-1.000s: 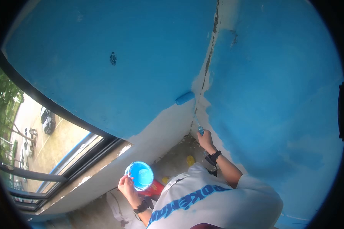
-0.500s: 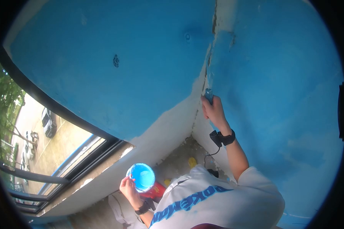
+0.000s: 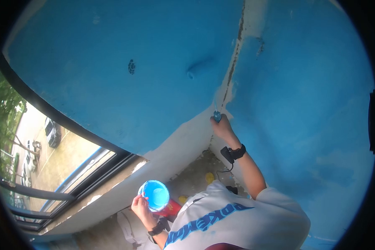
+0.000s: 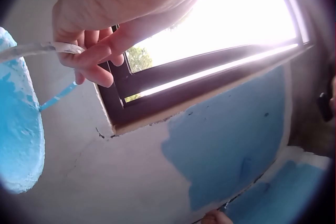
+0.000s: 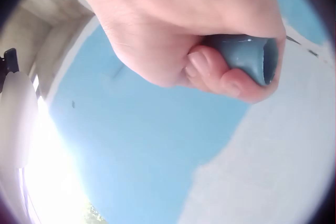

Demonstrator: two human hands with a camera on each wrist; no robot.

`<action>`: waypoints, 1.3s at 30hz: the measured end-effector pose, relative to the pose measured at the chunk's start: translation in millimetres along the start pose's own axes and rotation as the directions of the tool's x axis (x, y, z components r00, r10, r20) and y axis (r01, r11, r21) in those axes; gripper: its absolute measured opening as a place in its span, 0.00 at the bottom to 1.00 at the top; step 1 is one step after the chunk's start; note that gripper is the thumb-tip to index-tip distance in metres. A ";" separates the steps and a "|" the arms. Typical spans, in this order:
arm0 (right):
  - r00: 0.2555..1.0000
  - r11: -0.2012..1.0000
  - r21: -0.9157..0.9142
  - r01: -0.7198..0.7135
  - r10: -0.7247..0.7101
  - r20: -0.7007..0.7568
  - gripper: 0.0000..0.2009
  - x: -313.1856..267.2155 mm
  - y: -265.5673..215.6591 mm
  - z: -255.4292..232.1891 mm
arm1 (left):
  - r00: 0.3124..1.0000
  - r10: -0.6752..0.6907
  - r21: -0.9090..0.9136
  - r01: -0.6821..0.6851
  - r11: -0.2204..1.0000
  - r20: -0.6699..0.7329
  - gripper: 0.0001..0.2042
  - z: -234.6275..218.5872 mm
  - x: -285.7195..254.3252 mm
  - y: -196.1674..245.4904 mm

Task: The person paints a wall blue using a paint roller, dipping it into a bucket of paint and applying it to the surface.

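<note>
1. The right hand is wrapped tight around a paint roller handle, up in the corner where the two walls meet. In the right wrist view the fingers curl fully round the dark blue-grey handle, so that grip is definitely closed on it. The roller end itself I can't really make out; there's just a darker smear on the wall up and to the left of the hand.
2. The left hand is down low and near, holding a paint bucket full of bright blue paint. In the left wrist view the fingers hook round its thin wire handle, so that grip is closed too.
3. Progress, as far as I can judge: most of the left wall and the right wall is already blue. What's left looks like the unpainted white band along the bottom of the left wall, a pale strip along the foot of the right wall, and the cracked corner seam, which is patchy white near the top.
4. Further out: a dark-framed window on the left with parked cars outside, and a dusty concrete floor with some yellow bits on it.
</note>
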State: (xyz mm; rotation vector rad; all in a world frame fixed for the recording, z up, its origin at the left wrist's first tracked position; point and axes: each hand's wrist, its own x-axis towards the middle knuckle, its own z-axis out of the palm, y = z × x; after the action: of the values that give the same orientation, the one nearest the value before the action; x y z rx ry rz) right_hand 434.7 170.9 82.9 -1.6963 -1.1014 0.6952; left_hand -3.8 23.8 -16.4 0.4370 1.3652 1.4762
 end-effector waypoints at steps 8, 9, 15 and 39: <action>0.977 0.927 -0.309 -0.213 0.205 -0.059 0.21 -49.7 139.9 42.0 | 1.000 -0.003 0.008 0.002 1.000 0.016 0.03 3.7 3.9 1.8; 0.970 0.904 -0.354 -0.240 0.235 -0.059 0.22 -55.6 145.4 44.1 | 1.000 -0.004 0.009 0.003 1.000 0.016 0.03 3.5 3.8 1.8; 0.951 0.866 -0.419 -0.273 0.308 0.017 0.21 -84.4 186.0 43.6 | 1.000 -0.027 0.010 0.027 1.000 -0.009 0.03 10.4 2.8 0.2; 0.973 0.969 0.116 -0.217 0.225 -0.057 0.17 33.9 78.0 -49.2 | 0.997 -0.038 0.046 0.035 0.998 0.066 0.03 22.8 -11.6 5.0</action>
State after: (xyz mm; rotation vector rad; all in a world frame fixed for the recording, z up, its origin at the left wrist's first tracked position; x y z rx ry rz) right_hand 517.7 171.2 30.4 -1.7519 -0.8179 0.8145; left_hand 17.2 26.6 -1.2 0.4829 1.3481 1.3914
